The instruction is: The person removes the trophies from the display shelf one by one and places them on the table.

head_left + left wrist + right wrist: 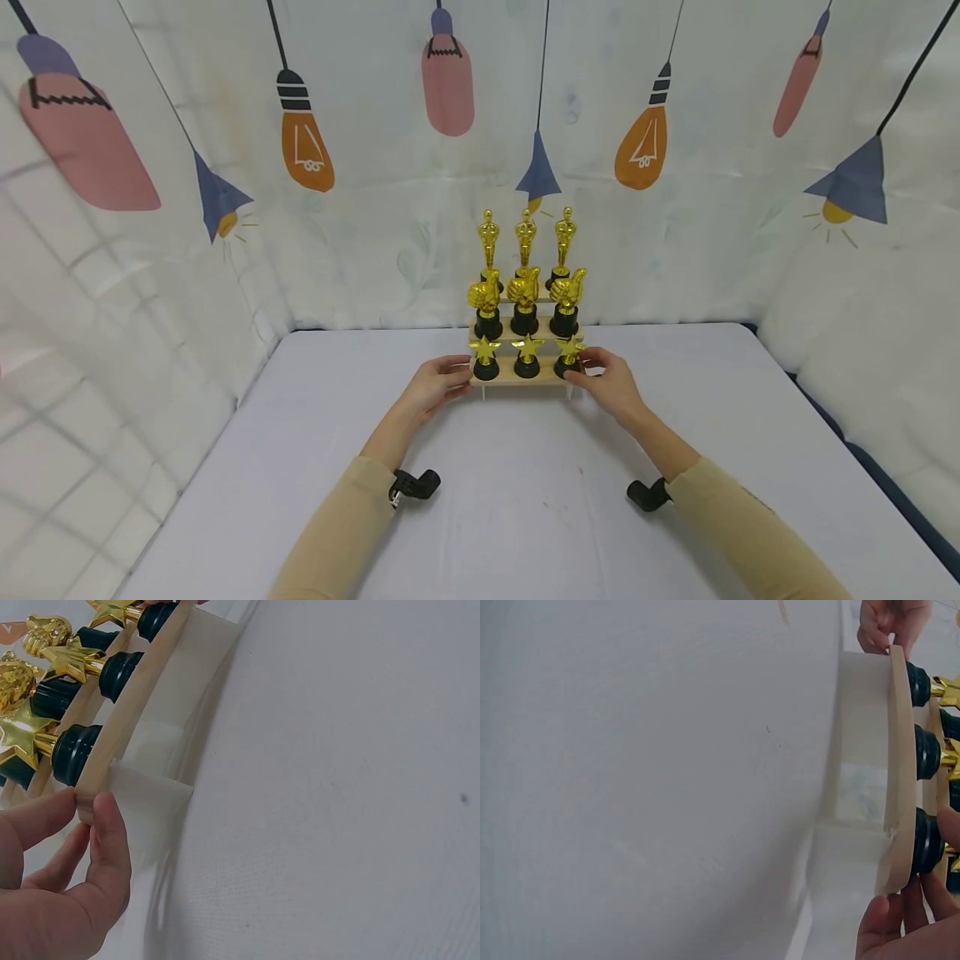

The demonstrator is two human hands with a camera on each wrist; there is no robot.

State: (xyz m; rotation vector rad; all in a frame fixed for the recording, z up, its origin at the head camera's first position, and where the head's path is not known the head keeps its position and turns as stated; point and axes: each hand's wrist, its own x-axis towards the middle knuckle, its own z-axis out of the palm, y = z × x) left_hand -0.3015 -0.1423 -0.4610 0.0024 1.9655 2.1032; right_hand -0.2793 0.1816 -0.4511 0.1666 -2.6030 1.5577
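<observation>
A tiered wooden display stand [510, 377] with pale translucent supports [150, 780] stands on the table and bears rows of gold trophies on black bases. Star trophies [527, 357] fill the lowest shelf, thumbs-up trophies [523, 290] the middle, figure trophies [526, 237] the top. My left hand [438, 385] pinches the left end of the lowest shelf between thumb and fingers. At the other end, my right hand [611, 385] holds the rightmost star trophy [928, 844], thumb across its front and fingers beside the shelf end. Part of that trophy is hidden behind the thumb.
A white cloth covers the table [510, 508]. Behind the stand hangs a pale curtain [360, 250] printed with lamps and bulbs, and further curtain encloses both sides. Black wrist cameras [417, 484] sit at both sleeves.
</observation>
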